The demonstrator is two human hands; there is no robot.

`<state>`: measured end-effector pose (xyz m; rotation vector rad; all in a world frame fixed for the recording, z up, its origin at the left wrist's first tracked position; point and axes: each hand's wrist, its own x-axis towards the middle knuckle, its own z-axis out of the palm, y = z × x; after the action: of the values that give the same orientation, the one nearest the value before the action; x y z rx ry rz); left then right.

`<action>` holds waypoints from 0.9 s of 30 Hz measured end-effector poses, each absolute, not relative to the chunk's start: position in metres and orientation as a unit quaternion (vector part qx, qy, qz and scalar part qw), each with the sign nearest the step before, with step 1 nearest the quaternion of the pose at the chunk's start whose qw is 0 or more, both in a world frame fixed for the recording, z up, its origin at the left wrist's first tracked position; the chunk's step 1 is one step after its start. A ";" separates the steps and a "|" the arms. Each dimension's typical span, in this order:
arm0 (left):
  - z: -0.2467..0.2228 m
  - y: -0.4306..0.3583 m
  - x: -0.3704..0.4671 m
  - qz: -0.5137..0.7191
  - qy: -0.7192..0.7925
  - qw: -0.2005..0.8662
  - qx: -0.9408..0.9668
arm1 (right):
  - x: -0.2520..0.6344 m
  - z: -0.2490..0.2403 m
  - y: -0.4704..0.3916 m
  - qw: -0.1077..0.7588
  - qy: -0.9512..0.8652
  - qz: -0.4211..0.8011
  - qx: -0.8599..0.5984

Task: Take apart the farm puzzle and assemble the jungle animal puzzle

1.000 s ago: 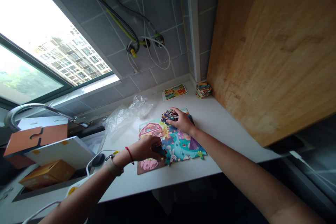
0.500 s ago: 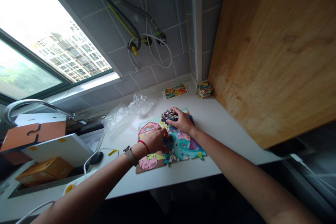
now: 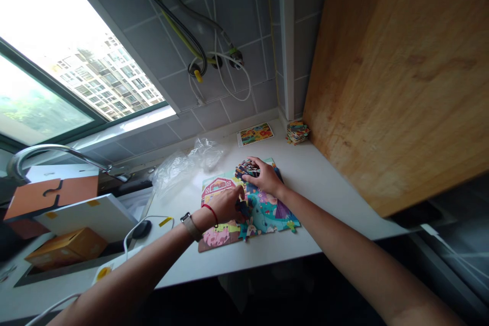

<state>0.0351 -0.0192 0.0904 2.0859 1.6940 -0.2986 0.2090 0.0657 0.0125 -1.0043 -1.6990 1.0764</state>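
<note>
A colourful jigsaw puzzle (image 3: 263,214) of joined pieces lies on the white counter, with a red barn at its upper left and pink animals at its lower left. My right hand (image 3: 265,177) is closed around a stack of puzzle pieces (image 3: 247,168) over the top edge of the puzzle. Over the puzzle's middle is my left hand (image 3: 225,206), its fingers bent down around a dark blue piece (image 3: 243,208). The fingertips of my left hand are partly hidden. The left wrist wears a watch and a red band.
Crumpled clear plastic (image 3: 183,165) lies behind and left of the puzzle. A picture card (image 3: 255,134) and another pile of pieces (image 3: 297,132) sit at the back. Boxes (image 3: 66,249), a tap (image 3: 57,148) and a cable are at left; a wooden panel (image 3: 397,71) stands at right.
The view has shifted slightly. The fingers of my left hand have moved a little over the puzzle's middle; my right hand still holds the stack.
</note>
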 end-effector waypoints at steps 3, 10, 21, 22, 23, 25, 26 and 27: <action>0.097 -0.018 0.033 -0.093 0.609 0.249 0.747 | 0.209 0.013 0.066 0.435 -0.682 0.435 -0.396; 0.121 -0.013 0.024 -0.032 0.580 0.277 0.766 | 0.209 0.014 0.065 0.427 -0.684 0.435 -0.401; 0.103 -0.016 0.018 -0.047 0.547 0.331 0.767 | 0.209 0.013 0.066 0.429 -0.687 0.432 -0.397; 0.100 -0.017 0.019 -0.047 0.536 0.328 0.776 | 0.209 0.013 0.066 0.427 -0.688 0.431 -0.398; 0.098 -0.019 0.022 -0.048 0.528 0.316 0.787 | 0.209 0.013 0.066 0.426 -0.688 0.429 -0.400; 0.094 -0.022 0.028 -0.055 0.528 0.274 0.802 | 0.208 0.013 0.066 0.426 -0.689 0.428 -0.402; 0.093 -0.023 0.032 -0.063 0.534 0.254 0.804 | 0.208 0.013 0.066 0.425 -0.689 0.428 -0.401; 0.092 -0.025 0.035 -0.074 0.539 0.238 0.804 | 0.208 0.013 0.066 0.425 -0.690 0.428 -0.400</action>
<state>0.0351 -0.0246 0.0923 2.2040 1.4780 -0.2014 0.2083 0.0659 0.0130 -1.0002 -1.7268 1.0705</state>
